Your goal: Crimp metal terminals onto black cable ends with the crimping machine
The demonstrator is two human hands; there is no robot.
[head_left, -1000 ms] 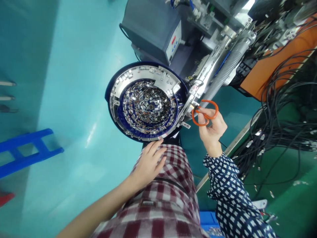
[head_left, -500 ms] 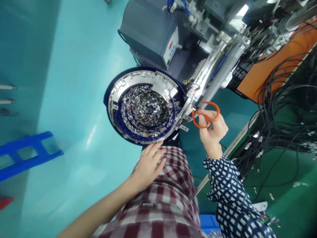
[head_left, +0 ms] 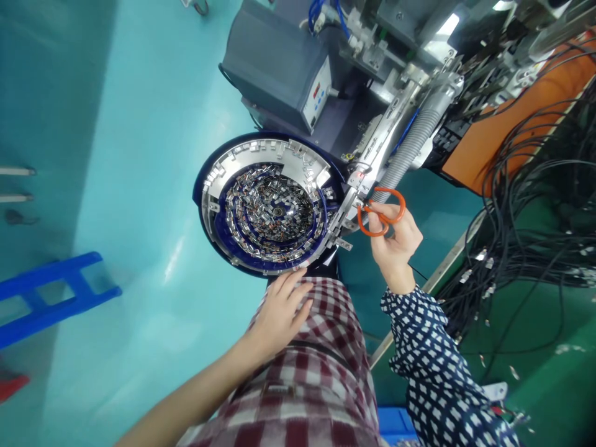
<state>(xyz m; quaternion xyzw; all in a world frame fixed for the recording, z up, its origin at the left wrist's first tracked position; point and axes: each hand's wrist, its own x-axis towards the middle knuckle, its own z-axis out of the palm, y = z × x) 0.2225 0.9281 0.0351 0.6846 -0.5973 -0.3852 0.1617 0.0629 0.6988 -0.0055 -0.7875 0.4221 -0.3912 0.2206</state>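
Pinched in my right hand [head_left: 395, 243] is a pair of scissors [head_left: 401, 203] with orange loop handles. Their tip end is at the lower end of the metal feed track [head_left: 367, 158]; the blades are mostly hidden. My left hand [head_left: 280, 310] lies flat, fingers stretched, on the checked apron [head_left: 326, 310], with its fingertips at the near rim of the round vibratory feeder bowl [head_left: 298, 270]. Many small shiny metal parts [head_left: 279, 202] fill the bowl, and some sit along its upper ledge.
Behind the bowl stands a grey control box [head_left: 279, 62] with a small display. A ribbed grey hose [head_left: 412, 146] runs beside the track. Black cables [head_left: 521, 248] hang at the right near an orange panel [head_left: 493, 146]. A blue frame [head_left: 51, 292] is on the floor at left.
The view has shifted slightly. My right hand and the scissors remain at the track's lower end, with little movement. My left hand stays at the bowl rim.
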